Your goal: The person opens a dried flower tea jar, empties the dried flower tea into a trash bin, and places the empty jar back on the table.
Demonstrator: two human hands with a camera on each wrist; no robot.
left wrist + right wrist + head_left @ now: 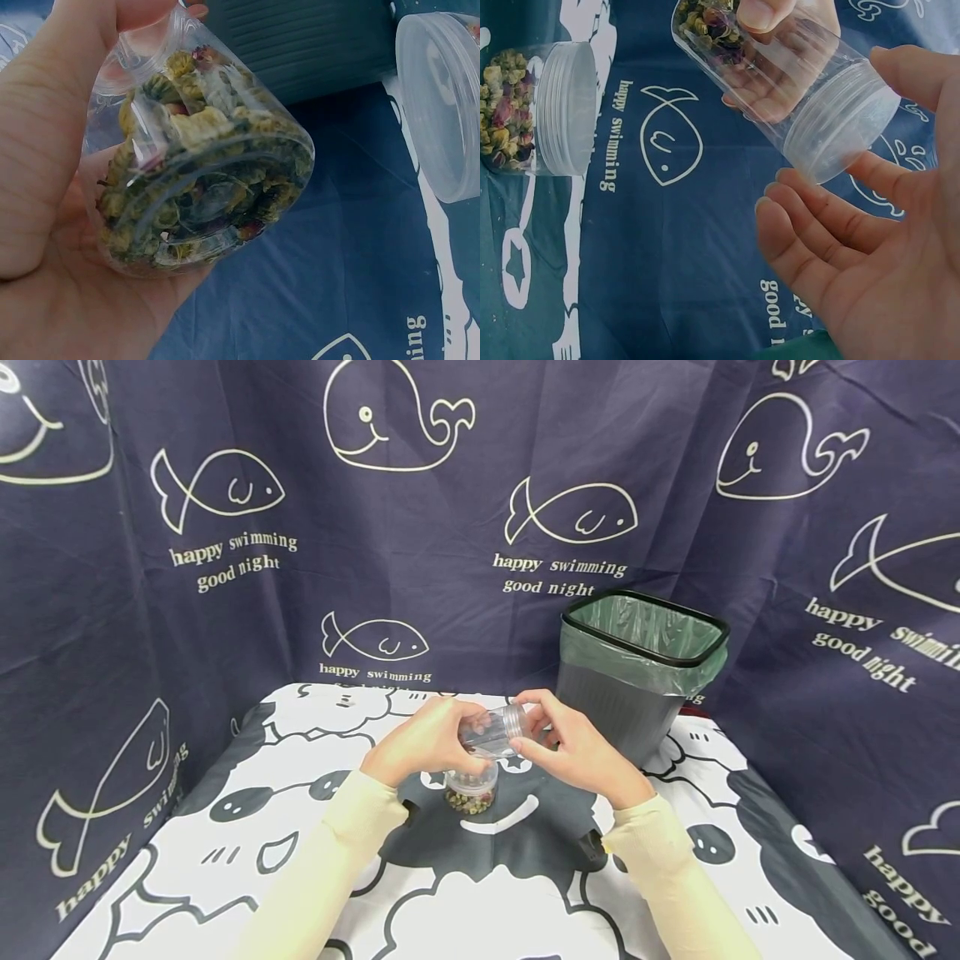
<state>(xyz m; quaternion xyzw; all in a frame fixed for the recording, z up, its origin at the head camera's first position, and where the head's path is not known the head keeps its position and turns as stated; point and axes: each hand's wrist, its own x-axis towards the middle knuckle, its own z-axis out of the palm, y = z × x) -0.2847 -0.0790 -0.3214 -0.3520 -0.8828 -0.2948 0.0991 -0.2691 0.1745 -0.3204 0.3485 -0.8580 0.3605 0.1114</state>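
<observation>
My left hand [431, 735] grips a clear plastic jar [489, 735] tilted on its side above the table. Dried yellowish flower buds [195, 142] with a few reddish ones gather at its base. The ribbed clear lid [847, 124] is on the jar's other end, facing right. My right hand [573, 743] is at this lid, with thumb and forefinger on opposite sides of it and the other fingers loosely bent. Below the hands, a second lidded jar [471, 797] of dried flowers stands upright on the table, partly covered by my left hand in the head view.
A dark grey trash bin [622, 702] lined with a green bag [697, 681] stands at the back right. The table is covered by a cloth [300, 835] with cartoon sheep. Dark blue curtains [450, 560] with fish and whale prints hang behind and at both sides.
</observation>
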